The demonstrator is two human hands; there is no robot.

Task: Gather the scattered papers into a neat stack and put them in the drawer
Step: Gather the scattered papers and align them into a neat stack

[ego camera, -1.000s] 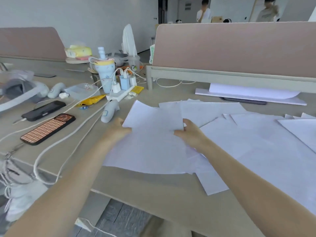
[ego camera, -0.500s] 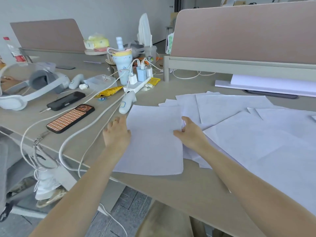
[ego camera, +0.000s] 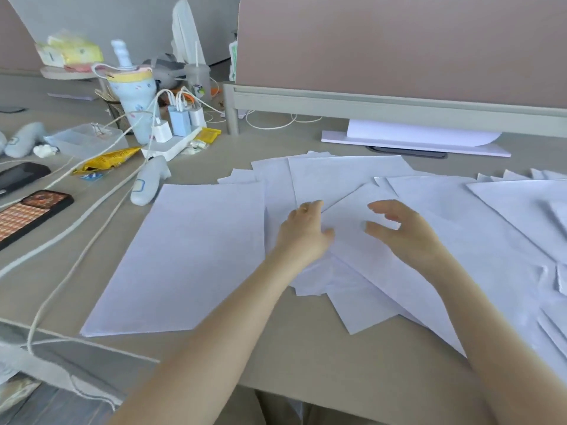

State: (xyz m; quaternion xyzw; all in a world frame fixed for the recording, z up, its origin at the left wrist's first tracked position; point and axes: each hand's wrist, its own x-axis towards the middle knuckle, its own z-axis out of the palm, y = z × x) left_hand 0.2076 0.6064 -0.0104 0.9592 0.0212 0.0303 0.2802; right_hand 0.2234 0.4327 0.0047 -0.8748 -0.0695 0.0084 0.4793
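Observation:
A squared-up stack of white papers (ego camera: 187, 253) lies on the beige desk (ego camera: 306, 348), left of centre, with no hand on it. To its right, several loose white sheets (ego camera: 475, 240) overlap in a fan that runs off the right edge. My left hand (ego camera: 302, 231) rests flat on the loose sheets just right of the stack. My right hand (ego camera: 402, 228) hovers over the same sheets with its fingers spread and curled, holding nothing. No drawer is in view.
Two phones (ego camera: 27, 213), white cables (ego camera: 76, 228), a power strip with chargers (ego camera: 171, 139), a blue cup (ego camera: 135, 96) and a yellow wrapper (ego camera: 107, 159) crowd the desk's left. A pink divider panel (ego camera: 399, 47) stands behind, a white stand (ego camera: 414, 139) beneath it.
Both hands have let go of the squared stack and moved right onto the loose sheets. The stack stays at the left. The view has dropped closer to the desk.

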